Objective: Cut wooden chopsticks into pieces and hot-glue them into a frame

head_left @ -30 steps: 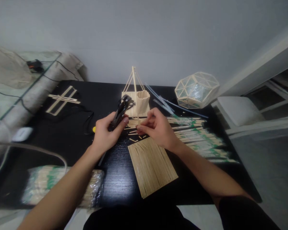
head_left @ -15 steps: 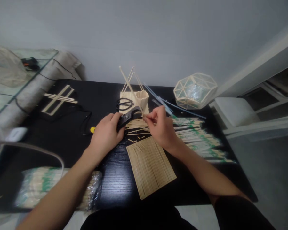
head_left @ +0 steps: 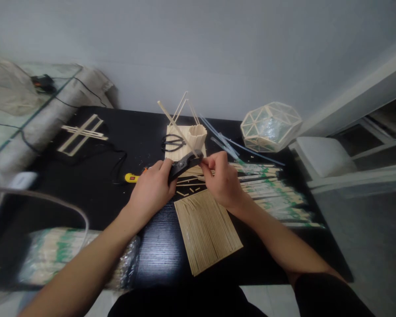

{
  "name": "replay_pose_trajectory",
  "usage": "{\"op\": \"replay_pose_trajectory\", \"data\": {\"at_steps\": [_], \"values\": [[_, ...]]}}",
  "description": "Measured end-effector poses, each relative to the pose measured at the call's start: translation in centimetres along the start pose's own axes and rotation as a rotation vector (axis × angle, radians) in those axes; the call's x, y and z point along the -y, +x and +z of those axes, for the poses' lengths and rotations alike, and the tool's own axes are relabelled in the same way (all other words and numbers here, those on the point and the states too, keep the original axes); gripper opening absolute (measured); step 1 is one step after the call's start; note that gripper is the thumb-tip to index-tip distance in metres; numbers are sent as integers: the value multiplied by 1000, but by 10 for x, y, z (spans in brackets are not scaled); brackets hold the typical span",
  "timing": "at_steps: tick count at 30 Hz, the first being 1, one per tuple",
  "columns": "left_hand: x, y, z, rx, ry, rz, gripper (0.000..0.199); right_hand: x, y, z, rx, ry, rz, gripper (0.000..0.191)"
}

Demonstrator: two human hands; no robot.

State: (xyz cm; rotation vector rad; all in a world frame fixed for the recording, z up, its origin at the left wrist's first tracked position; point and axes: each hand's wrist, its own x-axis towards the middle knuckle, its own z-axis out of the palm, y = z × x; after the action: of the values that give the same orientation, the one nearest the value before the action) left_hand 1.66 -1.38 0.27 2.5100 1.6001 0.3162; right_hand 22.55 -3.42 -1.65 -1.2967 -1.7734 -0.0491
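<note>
Through the head view I see a dim room, with a plain grey wall [head_left: 198, 53] beyond both hands and a black table [head_left: 161, 251] beneath them. Just beyond the hands stands a small cup [head_left: 199, 141] built of pale sticks, open at the top; I cannot make out its inside. It sits on a square stick base [head_left: 174, 156], with a slim triangular stick frame [head_left: 180, 105] behind it and black looped handles [head_left: 172, 143] beside it. Nearer to me than the left hand [head_left: 153, 182], partly under that forearm, lies a clear plastic packet [head_left: 53, 255] filled with green-marked sticks. Beyond and to the right of the right hand [head_left: 223, 178] rests a many-sided stick frame [head_left: 270, 125] with shiny clear panels.

My left hand is closed around a black cutting tool [head_left: 186, 163], its head pointing towards the right hand. My right fingers pinch the low end of a thin stick [head_left: 171, 120], which slants up and left past the cup. The tool's head meets the stick near those fingers; whether it grips, I cannot tell.

Under the hands lie loose sticks; nearer, between the forearms, a flat stick panel [head_left: 207, 233]. Wrapped sticks [head_left: 273, 193] fan out right of the right hand. Left of the left hand are a yellow corded tool [head_left: 131, 178] and, farther off, crossed sticks [head_left: 82, 134].
</note>
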Motion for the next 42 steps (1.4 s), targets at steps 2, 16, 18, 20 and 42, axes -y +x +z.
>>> {"op": "replay_pose_trajectory", "data": {"at_steps": [2,16,18,20,42], "values": [[-2,0,0,6,7,-9,12,0,0,0,-6,1,-7,20],[-9,-3,-4,78,144,-72,14,1,0,1,-7,16,-8,22],[-9,-4,-4,79,152,-75,15,1,0,1,22,24,28,22],[-9,-5,-4,78,144,-72,15,2,0,1,51,28,75,21],[13,5,-7,-146,-5,-148,29,-5,22,-32,923,35,285,21]]}}
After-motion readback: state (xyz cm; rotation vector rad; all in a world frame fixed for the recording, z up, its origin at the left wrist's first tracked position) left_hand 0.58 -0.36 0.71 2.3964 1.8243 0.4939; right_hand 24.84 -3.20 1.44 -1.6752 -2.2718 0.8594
